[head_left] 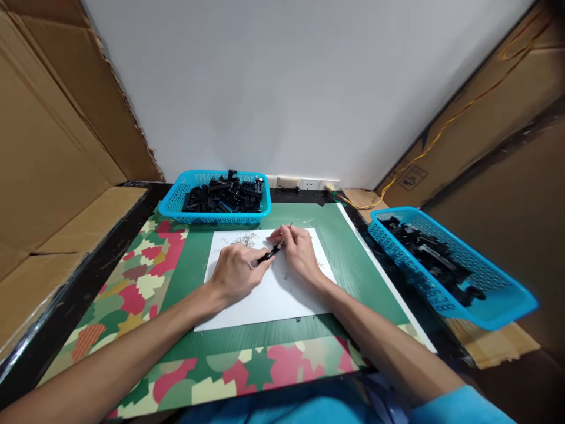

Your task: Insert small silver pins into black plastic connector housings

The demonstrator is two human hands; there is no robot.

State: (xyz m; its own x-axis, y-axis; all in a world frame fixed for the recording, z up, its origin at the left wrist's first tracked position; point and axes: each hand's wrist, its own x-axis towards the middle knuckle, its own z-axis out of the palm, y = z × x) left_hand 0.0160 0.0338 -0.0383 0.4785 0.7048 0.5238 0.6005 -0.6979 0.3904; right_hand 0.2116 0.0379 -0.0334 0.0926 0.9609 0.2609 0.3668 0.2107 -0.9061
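Over a white sheet (247,309), my left hand (236,270) is closed around a small black plastic part (268,255), which points up toward the right. My right hand (301,250) pinches a thin metal tool, perhaps tweezers (282,241), against the far end of that part. The tool's exact kind is too small to make out. Tiny thin metal pieces (247,240) lie in a loose pile behind my left hand, and a few more (288,281) are scattered below my right hand.
A blue basket (212,218) holding many black plastic parts (225,194) stands at the back left. Another blue basket (494,294) with black parts (432,253) is at the right. Cardboard walls (53,88) flank the table. Wall sockets (309,184) and a yellow cable (415,159) are behind.
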